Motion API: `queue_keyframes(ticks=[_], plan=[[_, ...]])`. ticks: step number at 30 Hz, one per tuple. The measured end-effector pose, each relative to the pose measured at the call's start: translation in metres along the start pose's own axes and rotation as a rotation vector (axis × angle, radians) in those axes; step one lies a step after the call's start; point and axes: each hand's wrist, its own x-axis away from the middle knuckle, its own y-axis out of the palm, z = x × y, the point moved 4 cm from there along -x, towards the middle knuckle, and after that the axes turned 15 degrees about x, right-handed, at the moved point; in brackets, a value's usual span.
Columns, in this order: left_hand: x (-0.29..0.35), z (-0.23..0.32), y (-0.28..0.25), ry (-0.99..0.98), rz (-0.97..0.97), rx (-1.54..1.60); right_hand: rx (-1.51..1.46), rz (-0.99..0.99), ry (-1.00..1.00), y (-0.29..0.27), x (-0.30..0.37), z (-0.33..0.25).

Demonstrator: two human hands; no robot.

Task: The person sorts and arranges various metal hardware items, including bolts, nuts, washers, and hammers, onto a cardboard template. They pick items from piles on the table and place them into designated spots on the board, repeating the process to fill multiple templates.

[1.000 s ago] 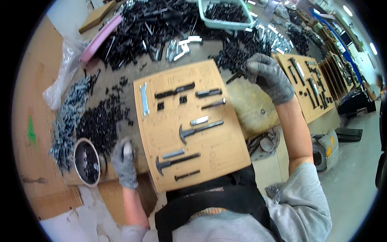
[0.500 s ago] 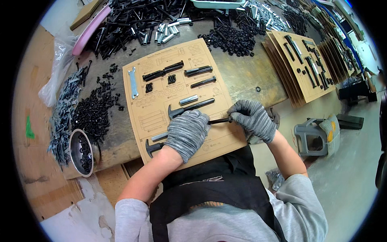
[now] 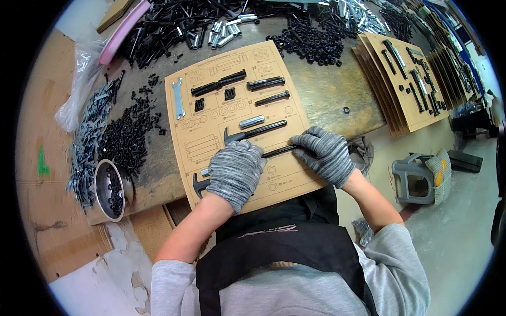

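Grip: both knit-gloved hands, left (image 3: 233,171) and right (image 3: 322,154), pinch slim black rod (image 3: 278,151) | flat cardboard template (image 3: 211,134)

Bright even overhead light, soft shadows, sharp centre, fisheye-bent edges

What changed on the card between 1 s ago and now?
Both hands came in from the bench: left hand off the metal cup, right hand off the far black parts pile. They now meet over a thin black rod on the cardboard card. Other parts on the card look unchanged.
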Motion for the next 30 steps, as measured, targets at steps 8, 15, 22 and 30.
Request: queue_keyframes(ticks=[8, 15, 22, 30], plan=[[-0.002, -0.002, 0.005, -0.043, -0.045, -0.051, -0.016, 0.062, -0.033, 0.001, -0.002, 0.0], [-0.001, 0.001, 0.0, -0.096, -0.042, 0.028, -0.104, 0.028, 0.006, 0.004, -0.002, 0.002], [-0.012, 0.011, 0.009, -0.001, -0.001, -0.117, -0.055, 0.01, 0.004, 0.002, -0.002, 0.002], [0.029, -0.014, -0.071, 0.004, 0.364, 0.144, -0.053, -0.002, 0.024, 0.002, -0.004, 0.005]])
